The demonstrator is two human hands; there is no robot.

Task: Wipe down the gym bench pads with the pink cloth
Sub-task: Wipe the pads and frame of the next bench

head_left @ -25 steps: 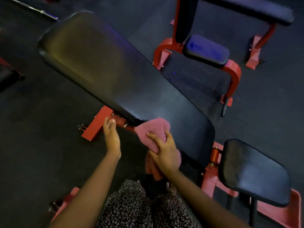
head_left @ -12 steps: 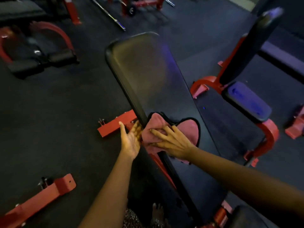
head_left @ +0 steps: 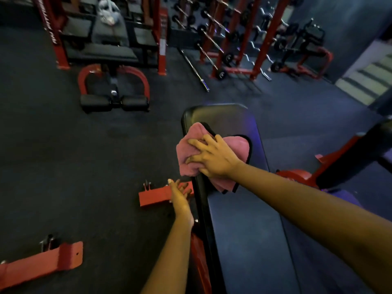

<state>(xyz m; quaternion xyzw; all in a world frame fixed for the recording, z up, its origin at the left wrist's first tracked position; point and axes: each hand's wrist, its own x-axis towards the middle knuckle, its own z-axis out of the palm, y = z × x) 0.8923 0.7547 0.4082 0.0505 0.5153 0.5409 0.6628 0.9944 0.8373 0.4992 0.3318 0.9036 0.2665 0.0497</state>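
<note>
A long black bench pad point(head_left: 244, 225) runs from the bottom centre up to a rounded far end. The pink cloth point(head_left: 188, 153) with a dark trim is bunched over the pad's left edge near that far end. My right hand point(head_left: 212, 158) presses down on the cloth with fingers spread, gripping it. My left hand point(head_left: 180, 196) hovers beside the pad's left side, lower down, fingers apart and holding nothing, just over a red frame foot point(head_left: 154, 197).
Another red frame foot point(head_left: 42, 264) lies on the dark floor at bottom left. A red machine with black roller pads point(head_left: 114, 100) stands further back. Barbell racks point(head_left: 233, 39) line the far wall. A second red bench point(head_left: 350, 162) is at right.
The view has swung and lifted. My right hand has slid the cloth along the pad's left edge toward its far end. My left hand has dropped back, away from the cloth.
</note>
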